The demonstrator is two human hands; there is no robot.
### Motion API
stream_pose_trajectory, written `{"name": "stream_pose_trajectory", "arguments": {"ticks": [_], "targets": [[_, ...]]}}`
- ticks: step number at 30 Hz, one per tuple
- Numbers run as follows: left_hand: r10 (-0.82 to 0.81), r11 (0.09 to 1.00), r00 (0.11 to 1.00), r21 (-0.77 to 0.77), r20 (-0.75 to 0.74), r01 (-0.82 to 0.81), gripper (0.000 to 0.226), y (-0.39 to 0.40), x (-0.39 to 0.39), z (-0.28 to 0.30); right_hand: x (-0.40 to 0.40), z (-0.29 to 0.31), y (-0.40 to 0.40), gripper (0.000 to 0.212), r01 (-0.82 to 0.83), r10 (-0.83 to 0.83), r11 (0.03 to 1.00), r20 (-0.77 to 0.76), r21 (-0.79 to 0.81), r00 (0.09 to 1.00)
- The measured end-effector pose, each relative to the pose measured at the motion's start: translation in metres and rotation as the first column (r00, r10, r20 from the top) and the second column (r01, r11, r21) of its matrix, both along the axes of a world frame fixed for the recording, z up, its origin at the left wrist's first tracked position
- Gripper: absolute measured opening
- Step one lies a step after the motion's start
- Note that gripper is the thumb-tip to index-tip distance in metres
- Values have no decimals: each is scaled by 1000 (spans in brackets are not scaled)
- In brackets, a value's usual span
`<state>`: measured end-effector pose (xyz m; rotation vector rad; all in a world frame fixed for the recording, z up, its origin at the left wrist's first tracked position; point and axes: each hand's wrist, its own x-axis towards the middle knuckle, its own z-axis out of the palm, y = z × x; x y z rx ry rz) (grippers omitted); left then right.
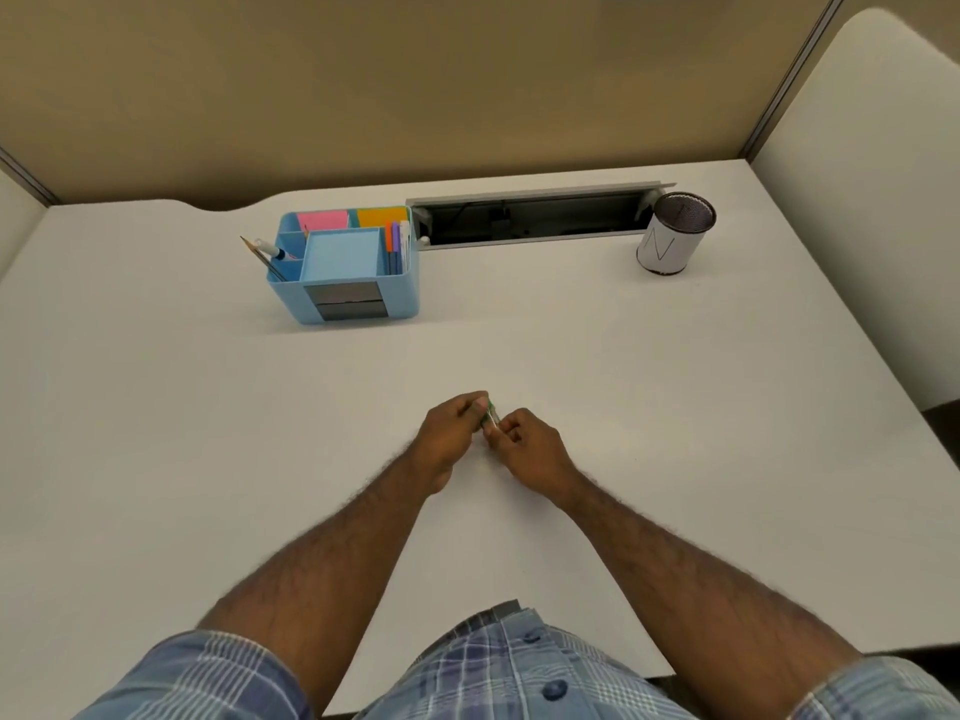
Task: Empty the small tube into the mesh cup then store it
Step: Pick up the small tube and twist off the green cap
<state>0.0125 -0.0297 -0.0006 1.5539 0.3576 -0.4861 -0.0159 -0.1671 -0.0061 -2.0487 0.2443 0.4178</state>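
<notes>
You have two hands, the left hand and the right hand, one small tube, one mesh cup, one blue organizer, two sticky-note pads, pink and orange, and one pencil

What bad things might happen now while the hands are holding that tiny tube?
1. Both hands, left hand and right hand, pinch the small tube above the bare desk. If it opens here, its contents may spill on the desk.
2. The mesh cup stands far off at the back right, so a carry with the tube open might scatter things.
3. The tube is tiny and mostly hidden by fingers; it might slip.
</notes>
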Motion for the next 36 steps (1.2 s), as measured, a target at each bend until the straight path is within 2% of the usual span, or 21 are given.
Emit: {"name": "stream_pose_trajectory", "arguments": {"ticks": [2,7,10,15,22,28,36], "targets": [[33,998,999,-45,-33,-34,27,-2,4,1,3,2,-1,34,2,-1,999,-27,49,1000],[191,973,976,-110,-106,-202,22,-8,12,1,9,3,5,22,-42,42,999,5,21,999],[237,957,959,-132,-157,-258,11,-8,15,-1,13,1,6,25,-10,10,1000,-3,0,1000],[295,938,936,-127,-190,-322,15,-11,17,-2,18,-2,5,28,-40,43,996,47,-75,998],[299,928,943,-186,-150,-324,28,-11,15,-3,18,-4,5,33,-43,51,994,76,-105,996],[243,958,966,-137,-88,-253,33,-8,14,-7,16,-4,4,32,-49,57,995,96,-84,994],[304,935,933,-126,-195,-331,29,-3,22,-3,13,-6,5,28,-5,10,999,108,-46,994]]}}
